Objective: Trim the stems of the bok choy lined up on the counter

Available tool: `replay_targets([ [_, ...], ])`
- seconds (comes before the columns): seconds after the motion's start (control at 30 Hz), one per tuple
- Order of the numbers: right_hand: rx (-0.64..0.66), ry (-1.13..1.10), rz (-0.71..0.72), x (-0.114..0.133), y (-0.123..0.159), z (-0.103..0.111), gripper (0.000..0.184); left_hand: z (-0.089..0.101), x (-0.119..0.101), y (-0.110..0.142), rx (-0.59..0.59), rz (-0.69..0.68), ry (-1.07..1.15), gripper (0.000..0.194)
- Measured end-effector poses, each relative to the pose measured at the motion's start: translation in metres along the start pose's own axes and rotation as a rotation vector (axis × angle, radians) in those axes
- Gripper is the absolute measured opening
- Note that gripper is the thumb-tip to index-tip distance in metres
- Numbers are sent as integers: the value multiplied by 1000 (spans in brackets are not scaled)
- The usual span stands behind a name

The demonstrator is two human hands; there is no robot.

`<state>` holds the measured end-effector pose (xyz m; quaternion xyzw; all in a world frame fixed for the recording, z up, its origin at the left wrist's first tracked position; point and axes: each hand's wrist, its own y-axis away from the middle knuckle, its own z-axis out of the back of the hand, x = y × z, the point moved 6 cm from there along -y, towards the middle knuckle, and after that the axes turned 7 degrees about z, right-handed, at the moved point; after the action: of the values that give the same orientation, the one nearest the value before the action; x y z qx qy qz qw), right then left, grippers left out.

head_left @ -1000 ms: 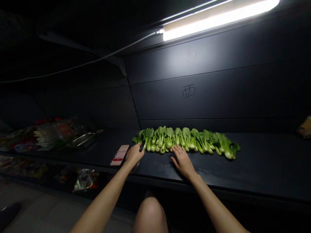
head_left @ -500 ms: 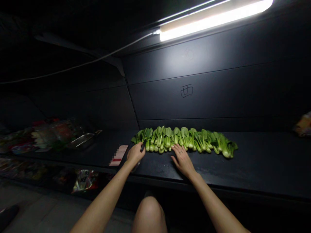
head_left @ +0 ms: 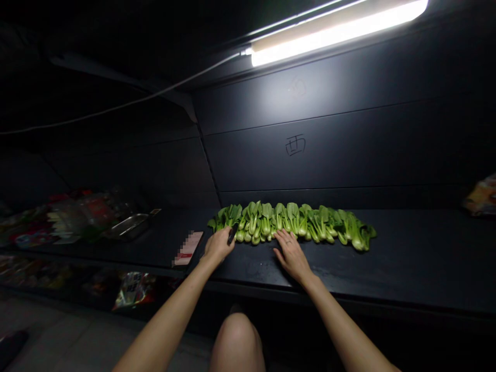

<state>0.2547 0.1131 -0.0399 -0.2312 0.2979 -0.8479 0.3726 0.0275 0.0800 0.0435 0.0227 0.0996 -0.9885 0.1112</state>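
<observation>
Bunches of green bok choy (head_left: 292,219) lie side by side in a long row on the dark shelf (head_left: 418,258), leaves toward the back panel and pale stem ends toward me. My left hand (head_left: 217,247) is closed around a narrow black object (head_left: 232,234) at the left end of the row; its kind I cannot make out, and my fingers hide most of it. My right hand (head_left: 291,256) lies palm down with fingers stretched out, a ring on one finger. Its fingertips touch the stem ends near the middle of the row.
A pink card (head_left: 188,249) lies left of my left hand. Further left are a metal tray (head_left: 130,226) and packed goods (head_left: 91,212). A shiny packet (head_left: 134,289) sits on the lower shelf. A lit tube lamp (head_left: 337,33) hangs above; another packet (head_left: 481,196) is far right.
My left hand has turned and shifted slightly right along the row with the black object. The right hand rests almost where it was. The view has shifted a little.
</observation>
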Motion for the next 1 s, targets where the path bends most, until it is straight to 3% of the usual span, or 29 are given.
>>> replay_targets([
  [0.43, -38, 31, -38, -23, 5, 13, 46, -6, -19, -5, 21, -28, 19, 25],
  [1.0, -34, 132, -151, -63, 20, 30, 48, -8, -78, -11, 70, -130, 43, 21],
])
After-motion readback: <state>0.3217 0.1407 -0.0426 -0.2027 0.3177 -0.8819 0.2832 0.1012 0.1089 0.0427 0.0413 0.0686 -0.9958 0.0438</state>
